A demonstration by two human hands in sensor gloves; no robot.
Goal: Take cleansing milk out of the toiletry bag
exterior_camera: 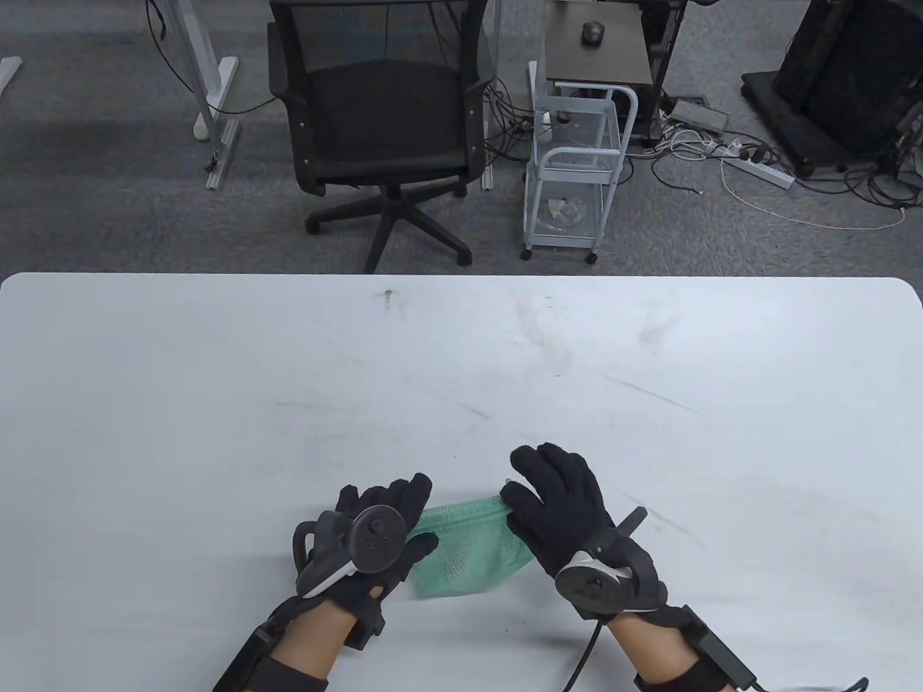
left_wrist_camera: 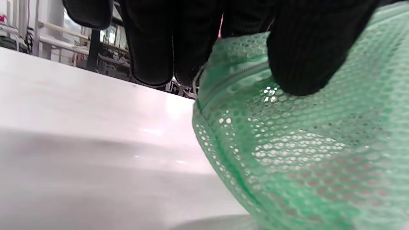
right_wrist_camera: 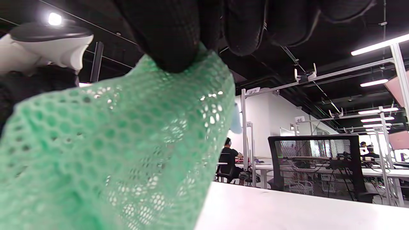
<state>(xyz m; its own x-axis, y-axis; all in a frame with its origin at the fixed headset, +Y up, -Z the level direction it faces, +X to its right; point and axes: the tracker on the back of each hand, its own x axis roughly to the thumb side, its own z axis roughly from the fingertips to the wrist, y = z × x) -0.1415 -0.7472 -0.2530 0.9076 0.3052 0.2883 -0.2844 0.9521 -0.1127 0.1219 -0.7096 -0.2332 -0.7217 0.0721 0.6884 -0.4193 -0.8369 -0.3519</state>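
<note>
Both hands hold the green mesh toiletry bag [exterior_camera: 472, 544] above the tabletop [exterior_camera: 461, 375]: left hand [exterior_camera: 375, 537] gripping one end, right hand [exterior_camera: 559, 504] pinching the other. Only the left wrist view shows its zipper [left_wrist_camera: 233, 80]; the cleansing milk is not visible.

A white table [exterior_camera: 461, 375] with scuff marks stretches out beyond the hands. Past its far edge, straight ahead of the left hand, stands a black office chair [exterior_camera: 382, 122]; ahead of the right hand, a white wire cart [exterior_camera: 577, 173].
</note>
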